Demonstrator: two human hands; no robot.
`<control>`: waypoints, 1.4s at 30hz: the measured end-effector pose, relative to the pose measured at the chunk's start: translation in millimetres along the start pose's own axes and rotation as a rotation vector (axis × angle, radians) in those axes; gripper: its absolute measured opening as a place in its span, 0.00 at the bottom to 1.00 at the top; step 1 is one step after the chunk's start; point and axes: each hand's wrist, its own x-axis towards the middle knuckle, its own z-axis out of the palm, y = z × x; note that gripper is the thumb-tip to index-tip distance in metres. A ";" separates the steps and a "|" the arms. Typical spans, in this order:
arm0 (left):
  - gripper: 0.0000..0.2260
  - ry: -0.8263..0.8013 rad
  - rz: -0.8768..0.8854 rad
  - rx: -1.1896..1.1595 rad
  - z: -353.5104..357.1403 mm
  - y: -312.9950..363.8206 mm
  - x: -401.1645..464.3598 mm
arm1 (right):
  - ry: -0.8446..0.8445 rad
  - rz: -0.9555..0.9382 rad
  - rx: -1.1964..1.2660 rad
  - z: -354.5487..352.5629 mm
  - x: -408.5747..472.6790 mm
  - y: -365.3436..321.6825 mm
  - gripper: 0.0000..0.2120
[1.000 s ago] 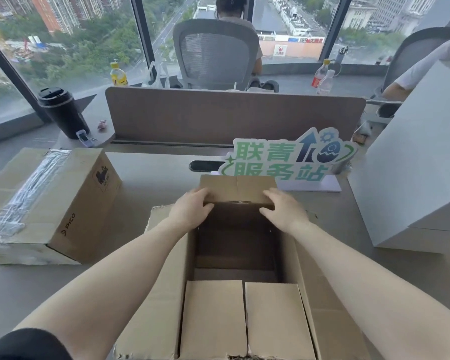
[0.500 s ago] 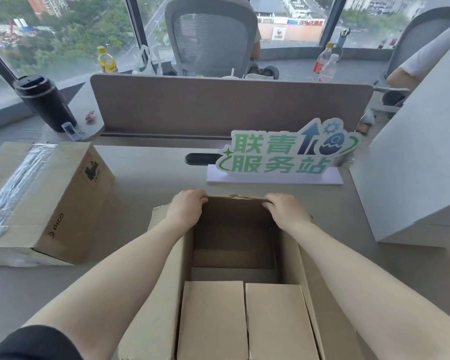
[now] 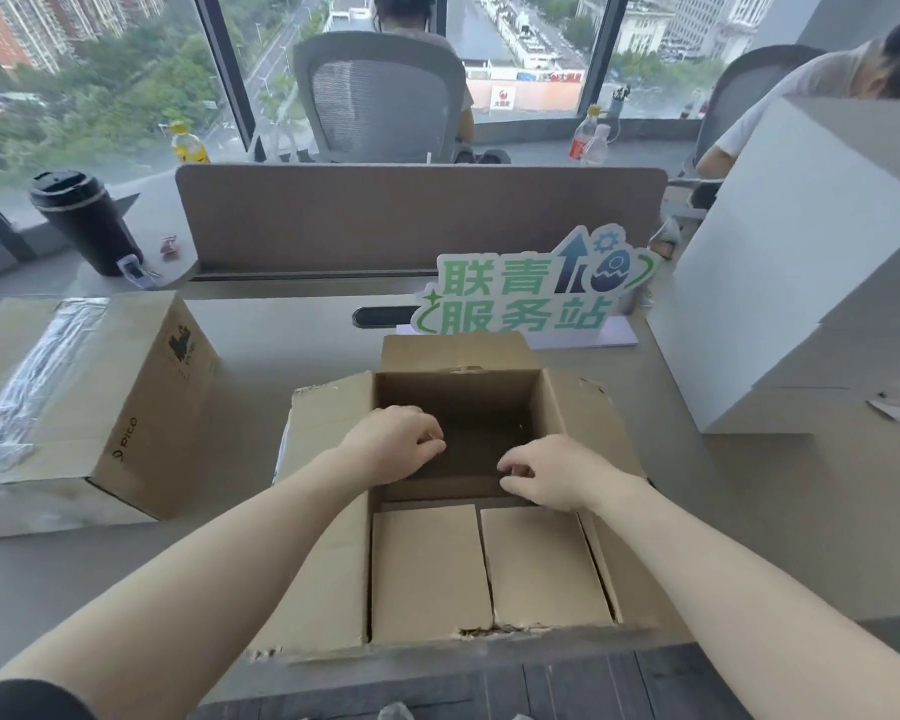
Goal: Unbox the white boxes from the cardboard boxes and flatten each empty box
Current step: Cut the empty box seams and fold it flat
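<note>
Lengthwise away from the person, open cardboard box (image 3: 328, 511), mouth up; both hands (image 3: 393, 444) (image 3: 562, 478) loosely curled, empty.

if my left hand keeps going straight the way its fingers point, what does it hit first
Probably the right hand. The left hand hangs over the open cardboard box with its curled fingers aimed rightward across the dark opening. Depth is unclear, so it might pass by and meet the box's right wall instead.

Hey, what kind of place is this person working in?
Probably a high-rise office: a desk with a divider panel, mesh office chairs, and big windows overlooking city buildings far below.
</note>
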 end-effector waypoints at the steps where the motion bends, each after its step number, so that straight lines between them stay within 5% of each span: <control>1: 0.15 -0.089 -0.053 -0.005 1.2 6.0 -6.7 | -0.059 -0.002 -0.061 0.2 -6.5 -4.4 0.20; 6: 0.18 -0.260 -0.146 -0.049 -1.7 25.6 -38.9 | -0.141 -0.012 -0.074 -5.1 -28.5 -14.9 0.24; 12: 0.07 -0.087 -0.134 -0.142 -20.3 45.8 -76.7 | 0.099 -0.112 0.049 -13.7 -57.2 -9.3 0.14; 16: 0.21 0.019 -0.248 -0.378 -38.2 75.4 -113.7 | 0.265 -0.207 0.249 -24.5 -93.1 -10.8 0.12; 18: 0.19 -0.039 -0.301 -0.475 -44.1 86.2 -133.9 | 0.216 -0.206 0.393 -28.1 -113.8 -14.7 0.20; 23: 0.04 -0.350 -0.280 -0.512 -28.2 88.9 -171.8 | -0.108 -0.133 0.544 -18.7 -147.6 -17.2 0.17; 26: 0.20 -0.401 -0.306 -0.430 -6.8 87.4 -182.5 | -0.187 -0.135 0.471 1.3 -153.6 -18.2 0.07; 32: 0.30 -0.260 -0.226 0.009 43.9 82.0 -178.5 | -0.129 -0.027 0.157 50.1 -152.9 -26.6 0.32; 36: 0.20 -0.145 -0.164 0.189 71.2 76.3 -174.8 | 0.025 -0.027 -0.111 76.5 -144.9 -32.5 0.24; 42: 0.02 0.228 -0.107 0.146 110.9 64.7 -178.0 | 0.420 -0.098 -0.148 118.2 -132.8 -29.0 0.06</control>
